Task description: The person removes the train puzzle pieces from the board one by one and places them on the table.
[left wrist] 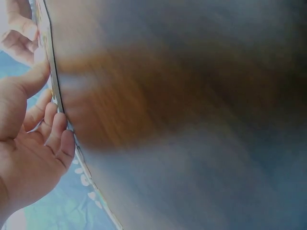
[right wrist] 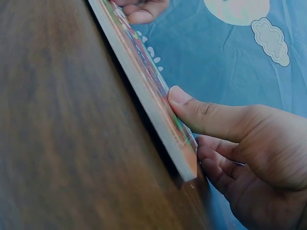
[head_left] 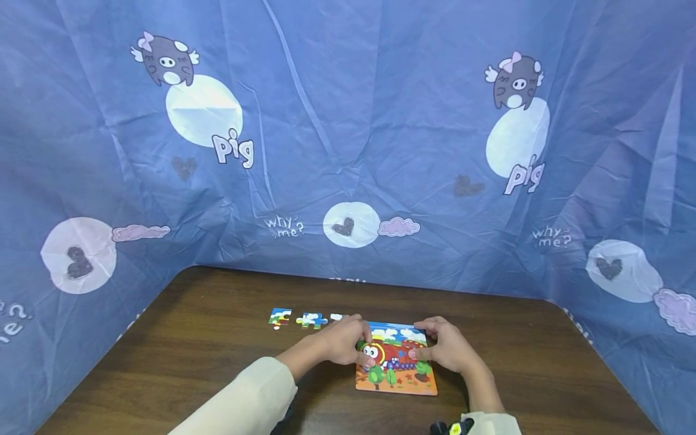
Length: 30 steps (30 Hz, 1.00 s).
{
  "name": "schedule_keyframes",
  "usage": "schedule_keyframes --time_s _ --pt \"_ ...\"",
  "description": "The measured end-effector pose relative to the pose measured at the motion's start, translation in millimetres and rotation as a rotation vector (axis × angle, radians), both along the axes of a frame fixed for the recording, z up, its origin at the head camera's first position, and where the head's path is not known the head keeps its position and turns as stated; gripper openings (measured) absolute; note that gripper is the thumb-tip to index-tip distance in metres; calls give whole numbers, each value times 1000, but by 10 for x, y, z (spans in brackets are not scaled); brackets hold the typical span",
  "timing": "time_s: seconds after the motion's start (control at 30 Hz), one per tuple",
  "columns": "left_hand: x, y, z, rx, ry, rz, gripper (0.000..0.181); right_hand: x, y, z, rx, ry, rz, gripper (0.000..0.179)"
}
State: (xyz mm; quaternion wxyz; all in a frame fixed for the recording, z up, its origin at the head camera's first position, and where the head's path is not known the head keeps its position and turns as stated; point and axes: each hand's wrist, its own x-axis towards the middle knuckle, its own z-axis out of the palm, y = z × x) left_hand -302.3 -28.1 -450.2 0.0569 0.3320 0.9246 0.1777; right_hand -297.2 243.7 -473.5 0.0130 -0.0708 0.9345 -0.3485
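Note:
A square jigsaw puzzle [head_left: 394,356] with a red cartoon train, green trees and an orange ground lies near the front of the table. My left hand [head_left: 345,341] holds its left side, thumb on the picture and fingers along the edge. At the right side, my right hand [head_left: 448,347] grips the puzzle the same way. In the right wrist view the right thumb presses the top face of the puzzle [right wrist: 148,100], with the fingers beside its edge. The left wrist view shows the left fingertips against the puzzle's thin edge [left wrist: 53,72].
Left of the puzzle lie loose jigsaw pieces: one at the far left [head_left: 280,316], one in the middle [head_left: 312,320], and one [head_left: 336,317] partly behind my left hand. They rest on a dark wooden table [head_left: 217,338]. A blue printed curtain [head_left: 348,151] surrounds its back and sides.

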Motion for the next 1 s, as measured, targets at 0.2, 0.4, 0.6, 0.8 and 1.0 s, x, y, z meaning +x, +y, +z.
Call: schedule_keyframes --time_s 0.2,0.4,0.6,0.8,1.0 --pt "-3 12 4 17 6 3 40 -3 -18 58 32 -3 5 56" --pt "-1 27 10 32 8 -1 40 17 -66 100 53 18 3 49" --pt "0 31 -10 38 7 14 40 14 -100 117 4 9 65 33" --pt "40 33 18 45 -5 38 40 3 -115 108 -60 -40 201 23" --pt "61 30 42 38 -7 46 40 17 -160 108 -105 -71 279 21"
